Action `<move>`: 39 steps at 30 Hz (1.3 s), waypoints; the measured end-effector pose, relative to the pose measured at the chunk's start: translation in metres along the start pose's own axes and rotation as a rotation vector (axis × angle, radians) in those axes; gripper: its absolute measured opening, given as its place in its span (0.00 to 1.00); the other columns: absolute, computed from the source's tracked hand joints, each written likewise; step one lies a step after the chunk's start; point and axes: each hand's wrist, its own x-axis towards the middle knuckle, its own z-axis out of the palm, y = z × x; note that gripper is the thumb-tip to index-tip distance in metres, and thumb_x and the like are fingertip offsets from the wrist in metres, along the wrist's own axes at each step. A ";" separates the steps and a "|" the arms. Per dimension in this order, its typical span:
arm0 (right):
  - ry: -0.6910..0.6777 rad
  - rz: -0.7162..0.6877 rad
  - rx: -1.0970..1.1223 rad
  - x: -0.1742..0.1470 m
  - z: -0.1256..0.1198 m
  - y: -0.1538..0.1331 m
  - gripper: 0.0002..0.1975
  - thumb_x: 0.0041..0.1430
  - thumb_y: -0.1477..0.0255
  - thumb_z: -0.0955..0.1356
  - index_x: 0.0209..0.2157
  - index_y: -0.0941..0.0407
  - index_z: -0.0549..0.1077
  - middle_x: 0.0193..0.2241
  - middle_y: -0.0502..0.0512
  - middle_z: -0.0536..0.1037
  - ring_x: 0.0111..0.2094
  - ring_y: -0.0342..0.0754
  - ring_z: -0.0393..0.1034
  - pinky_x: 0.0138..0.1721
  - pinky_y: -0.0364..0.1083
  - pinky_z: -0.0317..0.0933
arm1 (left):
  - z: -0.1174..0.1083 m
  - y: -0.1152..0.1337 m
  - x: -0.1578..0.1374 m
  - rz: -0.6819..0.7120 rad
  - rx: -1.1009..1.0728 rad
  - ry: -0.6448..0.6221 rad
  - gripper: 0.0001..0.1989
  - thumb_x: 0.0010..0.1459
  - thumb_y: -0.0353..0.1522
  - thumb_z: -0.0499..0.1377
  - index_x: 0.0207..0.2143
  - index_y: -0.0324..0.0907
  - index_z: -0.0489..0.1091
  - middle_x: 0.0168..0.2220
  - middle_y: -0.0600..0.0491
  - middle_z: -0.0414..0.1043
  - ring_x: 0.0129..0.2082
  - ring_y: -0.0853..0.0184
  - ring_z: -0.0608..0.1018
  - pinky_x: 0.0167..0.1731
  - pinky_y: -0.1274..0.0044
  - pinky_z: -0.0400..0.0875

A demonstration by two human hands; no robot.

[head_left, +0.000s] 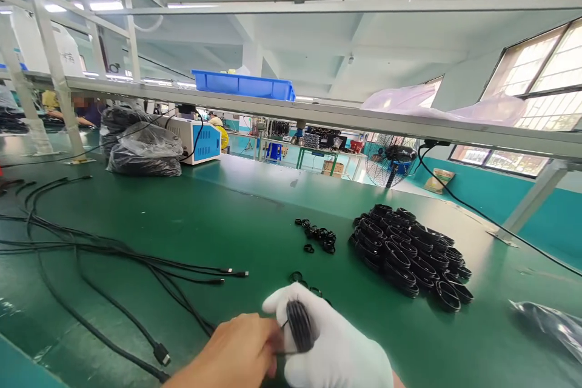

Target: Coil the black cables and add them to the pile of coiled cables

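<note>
In the head view, my right hand [336, 339], in a white glove, grips a small bundle of black coiled cable [299, 326] between thumb and fingers. My left hand [240, 345] is bare and closes against the left side of that coil. Its fingertips are blurred; a thin dark strand runs from them to the coil. Just beyond the glove lie a few small black rings [296, 277], partly covered by it. More black rings [322, 236] sit loosely in a cluster farther back on the green table [218, 212].
Right of the rings is a heap of coiled black cables [404, 254]. Long loose cables [113, 248] spread across the left. Bagged bundles [145, 148] and a white-and-blue machine [197, 139] stand behind. A clear plastic bag [550, 324] lies right; a shelf [318, 110] spans overhead.
</note>
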 end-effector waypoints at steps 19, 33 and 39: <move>-0.238 -0.148 0.587 0.019 -0.008 0.043 0.29 0.40 0.73 0.74 0.44 0.55 0.59 0.14 0.47 0.73 0.12 0.38 0.61 0.15 0.35 0.49 | -0.009 -0.008 0.031 -0.090 -1.161 0.049 0.10 0.48 0.28 0.58 0.36 0.41 0.65 0.31 0.56 0.68 0.26 0.72 0.67 0.26 0.79 0.62; -0.091 0.029 0.723 0.022 0.005 0.030 0.23 0.54 0.53 0.63 0.39 0.59 0.69 0.35 0.57 0.72 0.39 0.48 0.67 0.38 0.48 0.61 | -0.035 -0.017 0.049 -0.115 -0.841 -0.061 0.14 0.46 0.34 0.62 0.37 0.41 0.71 0.24 0.59 0.63 0.24 0.71 0.68 0.24 0.79 0.62; 0.143 0.038 0.348 0.024 0.008 0.022 0.28 0.40 0.66 0.74 0.43 0.57 0.64 0.37 0.55 0.69 0.38 0.49 0.66 0.34 0.47 0.61 | -0.025 -0.016 0.049 -0.228 -0.937 0.032 0.13 0.51 0.39 0.56 0.34 0.38 0.66 0.20 0.58 0.66 0.17 0.73 0.68 0.20 0.79 0.62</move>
